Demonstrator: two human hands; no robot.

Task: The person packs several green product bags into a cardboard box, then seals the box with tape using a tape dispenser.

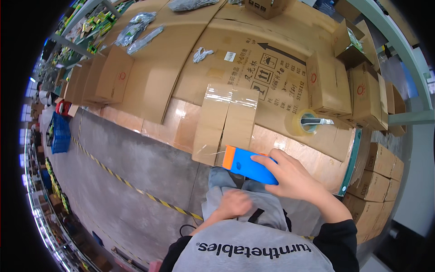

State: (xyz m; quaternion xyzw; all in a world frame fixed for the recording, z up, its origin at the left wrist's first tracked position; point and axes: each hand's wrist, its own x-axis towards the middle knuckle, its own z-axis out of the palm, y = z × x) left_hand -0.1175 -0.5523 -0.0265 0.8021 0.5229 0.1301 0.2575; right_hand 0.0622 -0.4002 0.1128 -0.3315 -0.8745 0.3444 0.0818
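My right hand (285, 172) is closed around a blue tape dispenser (251, 167) with an orange end. That end is over the near edge of a closed cardboard box (213, 122), beside a thin, clear, strip-like glint. The box's flaps meet along a central seam, and shiny clear tape (232, 94) crosses its far end. My left hand (234, 203) is in front of my body, apart from the box; motion smears its fingers.
A clear tape roll (297, 123) with a box cutter (317, 121) in it lies right of the box. Cardboard boxes stand at the table's left (111, 75) and right (328, 86). A white cable (202, 55) and bagged items (136, 28) lie farther back.
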